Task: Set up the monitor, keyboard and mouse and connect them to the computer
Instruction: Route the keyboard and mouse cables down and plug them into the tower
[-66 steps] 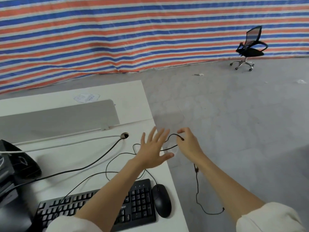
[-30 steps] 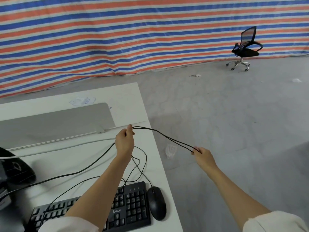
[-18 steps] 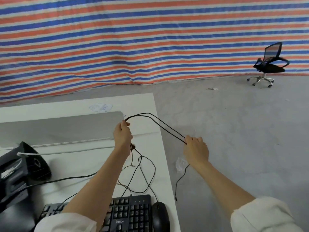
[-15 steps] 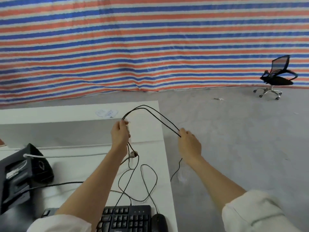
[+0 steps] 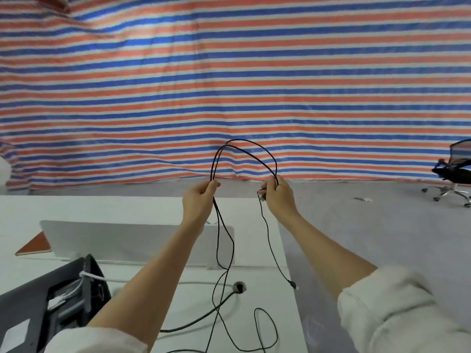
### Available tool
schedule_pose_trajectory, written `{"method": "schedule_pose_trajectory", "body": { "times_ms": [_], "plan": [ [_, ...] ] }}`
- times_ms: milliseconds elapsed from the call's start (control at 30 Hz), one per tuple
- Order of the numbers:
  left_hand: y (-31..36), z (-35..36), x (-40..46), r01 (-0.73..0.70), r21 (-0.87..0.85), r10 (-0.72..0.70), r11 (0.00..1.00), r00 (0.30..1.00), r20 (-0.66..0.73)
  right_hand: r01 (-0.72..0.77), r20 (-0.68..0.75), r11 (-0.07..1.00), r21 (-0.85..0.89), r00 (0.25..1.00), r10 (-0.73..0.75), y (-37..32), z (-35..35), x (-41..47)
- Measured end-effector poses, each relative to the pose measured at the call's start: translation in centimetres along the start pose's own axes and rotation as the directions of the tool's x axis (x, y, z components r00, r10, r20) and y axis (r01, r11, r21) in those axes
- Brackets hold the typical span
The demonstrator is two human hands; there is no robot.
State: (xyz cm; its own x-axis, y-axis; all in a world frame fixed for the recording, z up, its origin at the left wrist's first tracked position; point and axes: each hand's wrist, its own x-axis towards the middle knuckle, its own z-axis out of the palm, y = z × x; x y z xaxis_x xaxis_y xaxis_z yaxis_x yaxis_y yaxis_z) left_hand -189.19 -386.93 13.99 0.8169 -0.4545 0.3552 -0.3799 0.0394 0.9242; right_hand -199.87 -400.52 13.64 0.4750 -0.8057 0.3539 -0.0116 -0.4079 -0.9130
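My left hand (image 5: 200, 200) pinches two thin black cables (image 5: 244, 149), my right hand (image 5: 277, 197) closes its grip on the same pair. They arch in a loop between both grips, raised above the white counter (image 5: 257, 276). Below my left hand the strands drop to the counter and coil; one end with a plug (image 5: 293, 285) dangles under my right.

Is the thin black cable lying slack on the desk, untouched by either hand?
No: the left hand and right hand each pinch the black cable, holding a loop of it raised above the desk.
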Motion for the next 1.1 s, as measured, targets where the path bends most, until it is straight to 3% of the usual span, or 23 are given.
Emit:
{"method": "schedule_pose_trajectory", "body": {
  "times_ms": [167,367,667,900,1100],
  "plan": [
    [-0.8,-1.4,2.4,-0.040,0.013,0.039,0.999,0.996,0.077,-0.061,-0.089,0.998,-0.005,0.994,0.060,1.4,2.5,1.4],
    [-4.4,-2.0,2.9,0.046,0.009,-0.046,0.999,0.990,0.132,-0.145,-0.095,0.989,-0.040,0.985,0.141,3.9,4.4,0.4],
    [-7.4,-1.4,3.2,0.154,-0.016,-0.151,0.988,0.980,0.131,-0.122,-0.142,0.992,-0.034,0.983,0.116,5.4,4.6,0.0],
    [-5.9,-1.4,4.4,0.046,0.004,-0.046,0.999,0.997,0.067,-0.071,-0.110,0.986,0.149,0.990,0.088,3.3,5.5,1.8],
    [-6.0,-1.9,5.2,0.028,0.025,-0.030,0.999,0.998,0.056,-0.107,-0.050,0.978,0.178,0.992,0.117,3.5,7.0,2.6]
  ]
}}
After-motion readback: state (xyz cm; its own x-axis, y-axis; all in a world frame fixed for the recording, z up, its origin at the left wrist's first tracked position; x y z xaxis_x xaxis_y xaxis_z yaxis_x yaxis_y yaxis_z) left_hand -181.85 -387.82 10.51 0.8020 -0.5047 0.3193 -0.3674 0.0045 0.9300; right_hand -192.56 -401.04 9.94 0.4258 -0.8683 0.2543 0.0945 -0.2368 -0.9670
